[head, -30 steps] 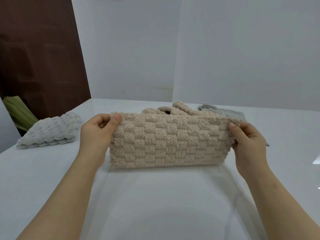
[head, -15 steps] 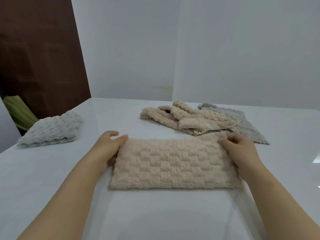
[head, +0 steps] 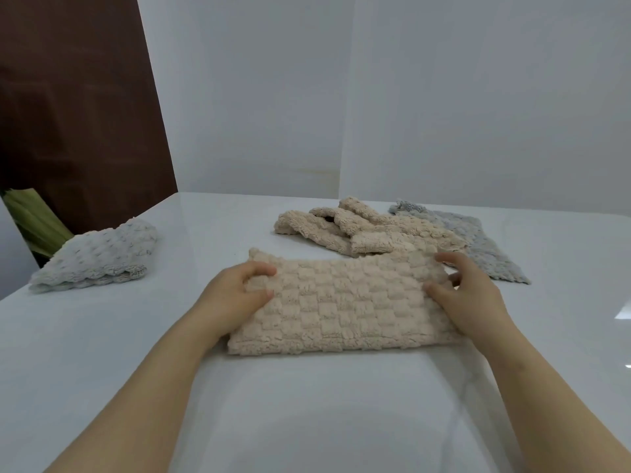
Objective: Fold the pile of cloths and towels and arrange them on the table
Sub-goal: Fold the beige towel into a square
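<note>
Beige towel [head: 345, 308] – folded into a long band, lying flat on the white desk [head: 307, 421], near the middle and close to the person.
Hidden: both short ends lie under the hands, and the underside and the number of layers cannot be made out.
Material: thick plush pile in a raised checker of soft square blocks; the near edge is rounded and the far edge is wavy.
Axis: the long side runs left to right across the view, and the far-left corner stands up a little.
Left grip [head: 235, 298] – bare hand, fingers bent onto the left end with the thumb on the top face, clamped on the pile.
Right grip [head: 471, 298] – bare hand curled over the right end, thumb and forefinger spread on top, the other fingers past the edge.
Crumpled beige cloths [head: 341, 227] – same plush, a loose heap just behind the towel.
Grey cloth [head: 478, 240] – flat and nubbly, partly under that heap at back right.
Folded pale grey towel [head: 99, 254] – bobbled pile, well apart near the left desk edge.
Green leaves [head: 34, 220] – beyond that edge, cut off and blurred.
Brown panel [head: 75, 114] and pale wall [head: 444, 97] – behind.
</note>
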### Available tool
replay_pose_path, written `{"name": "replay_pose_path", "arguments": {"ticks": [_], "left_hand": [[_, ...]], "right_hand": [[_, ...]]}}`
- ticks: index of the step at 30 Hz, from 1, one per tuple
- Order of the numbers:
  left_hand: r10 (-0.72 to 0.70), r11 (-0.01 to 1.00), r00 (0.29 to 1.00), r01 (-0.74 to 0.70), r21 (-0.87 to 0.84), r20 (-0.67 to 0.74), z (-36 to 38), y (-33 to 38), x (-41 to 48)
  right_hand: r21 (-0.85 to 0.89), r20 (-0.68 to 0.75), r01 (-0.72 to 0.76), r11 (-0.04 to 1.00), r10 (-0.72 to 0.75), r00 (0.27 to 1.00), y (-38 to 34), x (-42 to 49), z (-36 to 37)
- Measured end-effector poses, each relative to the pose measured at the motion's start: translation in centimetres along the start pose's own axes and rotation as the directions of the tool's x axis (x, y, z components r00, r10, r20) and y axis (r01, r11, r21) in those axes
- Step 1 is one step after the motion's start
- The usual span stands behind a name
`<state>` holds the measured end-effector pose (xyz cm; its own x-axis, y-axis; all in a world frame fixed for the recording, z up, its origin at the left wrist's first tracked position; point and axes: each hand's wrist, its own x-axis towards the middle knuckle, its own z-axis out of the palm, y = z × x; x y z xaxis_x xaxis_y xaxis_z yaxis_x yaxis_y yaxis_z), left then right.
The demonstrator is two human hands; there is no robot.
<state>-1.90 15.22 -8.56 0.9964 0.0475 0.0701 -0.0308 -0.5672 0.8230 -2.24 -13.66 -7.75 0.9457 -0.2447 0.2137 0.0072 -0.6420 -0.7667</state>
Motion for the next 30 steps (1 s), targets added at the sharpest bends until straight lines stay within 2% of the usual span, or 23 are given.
{"name": "replay_pose_path", "arguments": {"ticks": [2, 5, 8, 10, 11, 13, 15, 17, 23, 27, 30], "left_hand": [[0.050, 0.962, 0.999, -0.054, 0.269, 0.022, 0.6, -0.3, 0.1], [0.052, 0.914, 0.998, -0.065, 0.401, 0.043, 1.1, 0.0, 0.0], [0.077, 0.833, 0.990, -0.001, 0.553, -0.114, 1.5, 0.9, -0.7], [0.229, 0.754, 0.957, -0.057, 0.655, -0.181, 2.2, 1.9, -1.4], [0.294, 0.747, 0.944, -0.128, 0.652, -0.151, 2.8, 2.4, -1.7], [0.318, 0.748, 0.948, -0.256, 0.612, 0.008, 4.4, 3.1, -2.1], [0.225, 0.723, 0.956, -0.293, 0.625, 0.187, 6.1, 3.0, -2.3], [0.125, 0.685, 0.955, -0.278, 0.673, 0.267, 6.8, 2.5, -2.2], [0.065, 0.684, 0.974, -0.200, 0.701, 0.215, 8.3, 3.3, -2.1], [0.066, 0.686, 0.975, -0.197, 0.700, 0.210, 8.6, 3.4, -2.2], [0.069, 0.686, 0.974, -0.203, 0.699, 0.215, 8.5, 3.3, -2.3]], "right_hand": [[-0.077, 0.029, -0.019, 0.997, 0.021, 0.999, 0.3, -0.1, 0.3], [-0.211, 0.068, -0.098, 0.973, 0.115, 0.991, 0.5, -0.2, 0.4], [-0.291, 0.122, -0.207, 0.934, 0.251, 0.960, 0.2, 0.1, -0.1], [-0.282, 0.156, -0.234, 0.930, 0.285, 0.946, 0.3, 0.3, -0.1], [-0.280, 0.161, -0.233, 0.931, 0.285, 0.945, 0.3, 0.3, 0.0], [-0.269, 0.150, -0.216, 0.938, 0.263, 0.953, 0.2, 0.4, 0.2], [-0.242, 0.108, -0.191, 0.951, 0.222, 0.969, 0.3, 0.3, 0.2], [-0.195, 0.048, -0.171, 0.966, 0.184, 0.982, 0.3, 0.2, 0.1], [-0.116, -0.002, -0.145, 0.983, 0.146, 0.989, 0.2, 0.0, 0.4], [0.020, 0.083, -0.247, 0.969, 0.245, 0.966, 0.0, -0.1, -0.1], [0.122, 0.080, -0.273, 0.954, 0.265, 0.961, 0.1, 0.0, 0.2]]}}
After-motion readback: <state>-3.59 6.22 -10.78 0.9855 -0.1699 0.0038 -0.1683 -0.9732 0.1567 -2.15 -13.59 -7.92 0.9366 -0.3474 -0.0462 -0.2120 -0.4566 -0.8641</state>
